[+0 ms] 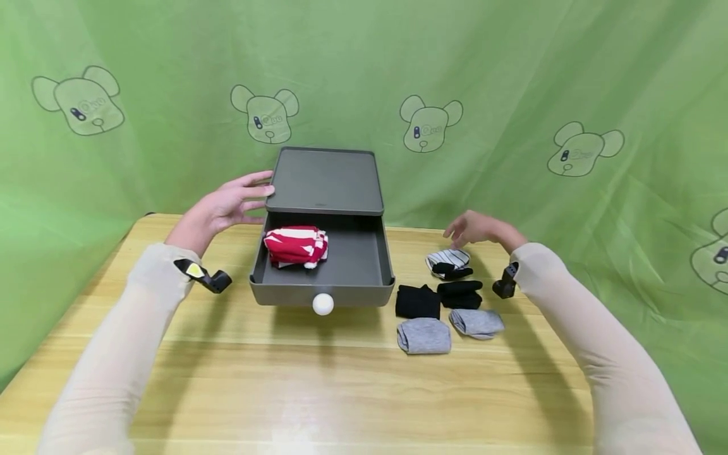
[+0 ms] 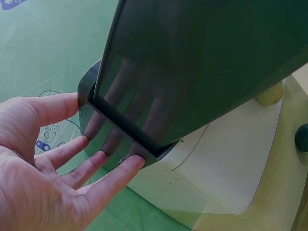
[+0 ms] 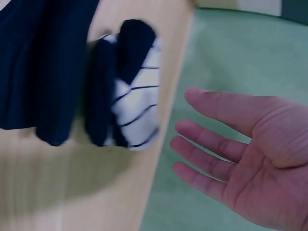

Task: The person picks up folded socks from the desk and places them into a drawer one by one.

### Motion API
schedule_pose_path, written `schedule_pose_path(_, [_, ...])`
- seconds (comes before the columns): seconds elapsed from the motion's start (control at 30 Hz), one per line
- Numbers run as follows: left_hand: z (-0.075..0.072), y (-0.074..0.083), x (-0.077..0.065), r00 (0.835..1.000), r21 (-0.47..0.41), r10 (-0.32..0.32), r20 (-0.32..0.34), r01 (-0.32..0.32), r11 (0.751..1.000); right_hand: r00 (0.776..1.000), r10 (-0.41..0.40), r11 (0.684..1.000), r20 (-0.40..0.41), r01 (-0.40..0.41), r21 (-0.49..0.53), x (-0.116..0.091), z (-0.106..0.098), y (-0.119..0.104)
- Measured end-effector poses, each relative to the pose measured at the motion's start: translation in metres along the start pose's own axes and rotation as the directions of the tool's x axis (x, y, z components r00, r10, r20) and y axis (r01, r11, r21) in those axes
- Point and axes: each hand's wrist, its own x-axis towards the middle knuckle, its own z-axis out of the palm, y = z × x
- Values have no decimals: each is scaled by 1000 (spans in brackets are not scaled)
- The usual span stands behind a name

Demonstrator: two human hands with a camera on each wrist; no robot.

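A grey drawer box [image 1: 324, 180] stands on the table with its drawer [image 1: 355, 262] pulled out. A folded red-and-white striped pair of socks [image 1: 296, 245] lies in the drawer's left part. My left hand [image 1: 227, 202] touches the box's left side with extended fingers; in the left wrist view its thumb [image 2: 57, 108] meets the edge, and the glossy side mirrors the fingers. My right hand [image 1: 474, 229] hovers just behind a folded white-and-black striped pair of socks [image 1: 453, 260], holding nothing. In the right wrist view these striped socks [image 3: 139, 108] and the hand [image 3: 250, 159] are apart.
Black folded socks [image 1: 418, 302], another black pair [image 1: 459, 294], grey socks [image 1: 423, 336] and a second grey pair [image 1: 476, 323] lie right of the drawer. A white knob [image 1: 323, 304] sticks out from the drawer front. A green curtain [image 1: 352, 69] hangs behind the table.
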Motion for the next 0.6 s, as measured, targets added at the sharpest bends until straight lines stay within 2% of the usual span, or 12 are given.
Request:
schedule_pose_path(0.3, [1, 0, -1, 1000, -2, 3, -2, -3, 1000, 998, 46, 999, 31, -46, 11, 8, 18, 14])
schedule_pose_path(0.6, [1, 0, 0, 1000, -11, -1, -3, 1, 1000, 999, 46, 999, 25, -46, -8, 10, 27, 17])
